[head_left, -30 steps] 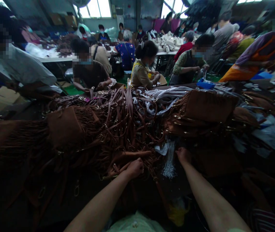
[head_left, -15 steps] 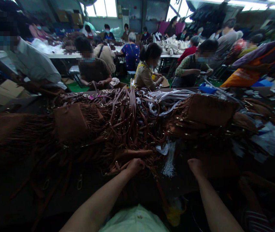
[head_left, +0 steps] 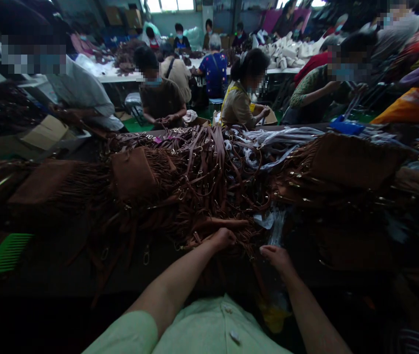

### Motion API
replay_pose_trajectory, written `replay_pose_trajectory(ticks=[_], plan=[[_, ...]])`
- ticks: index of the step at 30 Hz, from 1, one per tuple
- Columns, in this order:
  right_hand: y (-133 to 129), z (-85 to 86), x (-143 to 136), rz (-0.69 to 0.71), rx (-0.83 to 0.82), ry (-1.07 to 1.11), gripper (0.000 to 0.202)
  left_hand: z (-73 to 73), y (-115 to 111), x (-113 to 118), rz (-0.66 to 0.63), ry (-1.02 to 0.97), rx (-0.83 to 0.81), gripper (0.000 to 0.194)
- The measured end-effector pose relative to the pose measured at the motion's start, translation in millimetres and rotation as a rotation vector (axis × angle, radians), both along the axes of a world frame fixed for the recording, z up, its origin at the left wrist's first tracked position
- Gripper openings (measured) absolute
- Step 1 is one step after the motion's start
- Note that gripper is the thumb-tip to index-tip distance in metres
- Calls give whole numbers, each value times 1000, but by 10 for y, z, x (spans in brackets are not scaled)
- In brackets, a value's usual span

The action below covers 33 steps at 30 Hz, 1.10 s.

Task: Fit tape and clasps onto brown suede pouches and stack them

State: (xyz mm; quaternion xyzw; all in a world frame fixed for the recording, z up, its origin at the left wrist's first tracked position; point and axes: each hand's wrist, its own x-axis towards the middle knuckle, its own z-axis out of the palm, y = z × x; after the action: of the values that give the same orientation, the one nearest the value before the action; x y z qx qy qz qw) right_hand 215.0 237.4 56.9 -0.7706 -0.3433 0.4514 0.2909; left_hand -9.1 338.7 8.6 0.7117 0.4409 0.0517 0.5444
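A brown fringed bag (head_left: 220, 223) lies in front of me, its thin strands spread around it. My left hand (head_left: 224, 240) is closed over the near side of this bag, and the fingertips are partly hidden. My right hand (head_left: 276, 256) is held in a pinch just right of the bag. Anything between its fingers is too small and dark to make out. Just beyond that hand lies a bundle of thin clear plastic strands (head_left: 278, 226), probably tag fasteners, beside a scrap of white paper or film (head_left: 264, 221).
Brown straps with metal clips (head_left: 209, 167) are heaped behind the bag. Stacked fringed bags (head_left: 357, 160) stand right, and another bag (head_left: 134, 172) lies left. At far left a co-worker's hand holds a green comb (head_left: 8, 253). Several people sit or stand across the table.
My right hand has moved left, close to the plastic strands and my left hand. The view has shifted left, bringing the green comb into sight. My left hand stays at the bag.
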Motion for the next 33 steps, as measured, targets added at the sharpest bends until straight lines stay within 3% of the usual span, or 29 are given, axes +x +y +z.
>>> replay_pose_trajectory(ticks=[3,6,11,15,22,26,33], plan=[[-138,-148,-492,-72,-86,218,37,47,-17,-2,12,11,6,19],[-250,-293,-741,-152,-148,257,32,142,-36,-13,-2,58,22,24],[-295,-387,-762,-164,-182,214,26,350,-52,-58,-15,97,-2,28],[-273,-377,-756,-184,-219,200,25,408,-53,-74,-38,88,7,29],[-255,-413,-841,-181,-174,219,26,323,-40,-70,-62,51,12,30],[-226,-430,-873,-178,-157,238,27,200,-16,-81,-43,22,76,29],[-219,-399,-927,-220,-158,257,28,-33,-3,-19,57,15,-13,29]])
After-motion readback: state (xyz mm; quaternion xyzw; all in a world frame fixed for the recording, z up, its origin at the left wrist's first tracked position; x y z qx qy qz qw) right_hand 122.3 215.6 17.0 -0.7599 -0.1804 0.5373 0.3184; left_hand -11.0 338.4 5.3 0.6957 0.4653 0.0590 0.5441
